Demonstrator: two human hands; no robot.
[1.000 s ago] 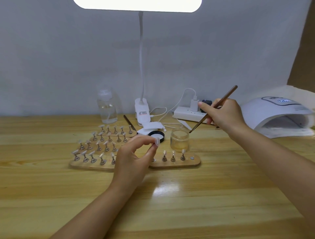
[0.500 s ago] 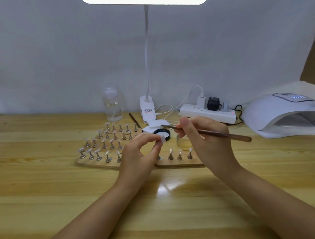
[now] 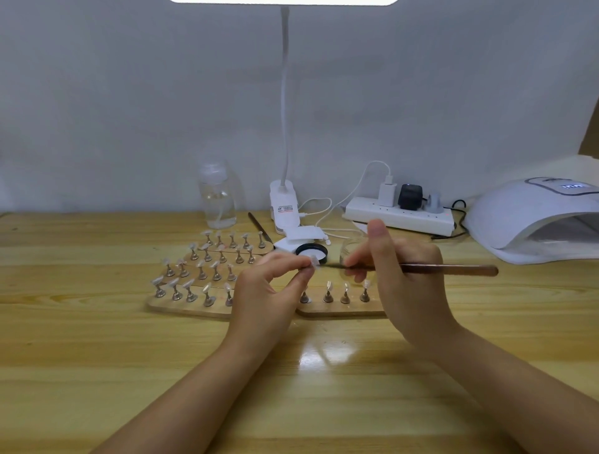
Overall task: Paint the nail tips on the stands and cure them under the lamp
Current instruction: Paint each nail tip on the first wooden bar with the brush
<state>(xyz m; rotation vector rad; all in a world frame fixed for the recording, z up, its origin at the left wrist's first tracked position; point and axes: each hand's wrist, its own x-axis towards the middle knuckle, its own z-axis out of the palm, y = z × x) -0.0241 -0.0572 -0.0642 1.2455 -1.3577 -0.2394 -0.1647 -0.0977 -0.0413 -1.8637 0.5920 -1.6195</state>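
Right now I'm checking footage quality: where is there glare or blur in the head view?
Head view: the white desk lamp head is blown out at the top edge; its reflection glares on the glossy wooden table; the clear nail tip pinched by the left hand and the bristle end of the brown-handled brush in the right hand look soft.

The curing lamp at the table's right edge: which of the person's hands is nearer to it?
Right. The right hand, gripping the brush, sits just left of the curing lamp; the left hand, pinching a nail tip, is farther left, over the stands.
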